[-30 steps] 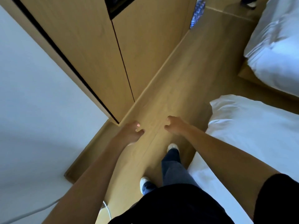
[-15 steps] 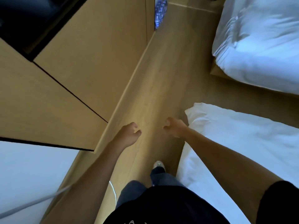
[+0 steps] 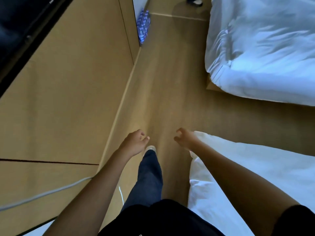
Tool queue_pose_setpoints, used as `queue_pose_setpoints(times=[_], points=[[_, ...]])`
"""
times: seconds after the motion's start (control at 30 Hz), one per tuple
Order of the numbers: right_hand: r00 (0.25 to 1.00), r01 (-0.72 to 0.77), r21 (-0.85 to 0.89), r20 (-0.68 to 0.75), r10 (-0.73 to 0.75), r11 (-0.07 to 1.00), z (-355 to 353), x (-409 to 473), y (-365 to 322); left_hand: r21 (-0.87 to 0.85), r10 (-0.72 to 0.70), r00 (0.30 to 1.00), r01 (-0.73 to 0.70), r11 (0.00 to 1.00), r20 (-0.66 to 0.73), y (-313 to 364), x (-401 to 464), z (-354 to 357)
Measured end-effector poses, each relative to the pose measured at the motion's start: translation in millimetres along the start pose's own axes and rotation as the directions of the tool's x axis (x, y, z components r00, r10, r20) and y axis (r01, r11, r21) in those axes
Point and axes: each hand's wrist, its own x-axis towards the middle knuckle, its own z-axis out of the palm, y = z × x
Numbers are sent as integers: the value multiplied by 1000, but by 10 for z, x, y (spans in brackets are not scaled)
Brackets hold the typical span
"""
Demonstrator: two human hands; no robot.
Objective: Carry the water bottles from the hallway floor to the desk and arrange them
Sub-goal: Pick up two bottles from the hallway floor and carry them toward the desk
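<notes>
A pack of water bottles point(image 3: 143, 26) wrapped in blue-printed plastic stands on the wooden floor far ahead, against the end of the wooden wall panel. My left hand point(image 3: 135, 142) and my right hand point(image 3: 186, 138) are stretched out in front of me at waist height, both empty with loosely curled fingers. They are far short of the bottles. My leg in blue jeans steps forward below the left hand. No desk is in view.
A wooden wall panel point(image 3: 76, 92) runs along the left with a dark screen point(image 3: 18, 26) at top left. White beds lie on the right, near point(image 3: 255, 176) and far point(image 3: 265, 48). A grey cable point(image 3: 42, 195) crosses bottom left. Someone's shoe point(image 3: 196, 1) shows at top.
I have walked forward along the aisle; the bottle pack is nearer and larger. Both hands stay empty, held out in front much as before.
</notes>
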Motion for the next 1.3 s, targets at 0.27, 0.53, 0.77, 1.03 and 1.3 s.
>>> queue_pose_setpoints(times=[0.27,0.53,0.77,1.03,1.3], points=[[997,-7,73,-72,12,997,-1015,1268,-893,33,37,999,-37,999,1,574,1503,-1125],[995,-17,129,-93,29,992,-1889,2235,-1293,63,70,997,-71,995,13,1298,2724,-1695],[996,-16,135,-83,27,991,-2975,3361,-1345,85,62,998,-62,994,13,2163,4009,-2003],[992,52,158,-117,-34,986,-4622,4626,-1542,38,46,996,-44,998,-73,3462,5263,-2575],[994,60,154,-103,-44,986,-5645,5760,-1762,-11,24,996,-25,1000,-90,4199,6370,-3032]])
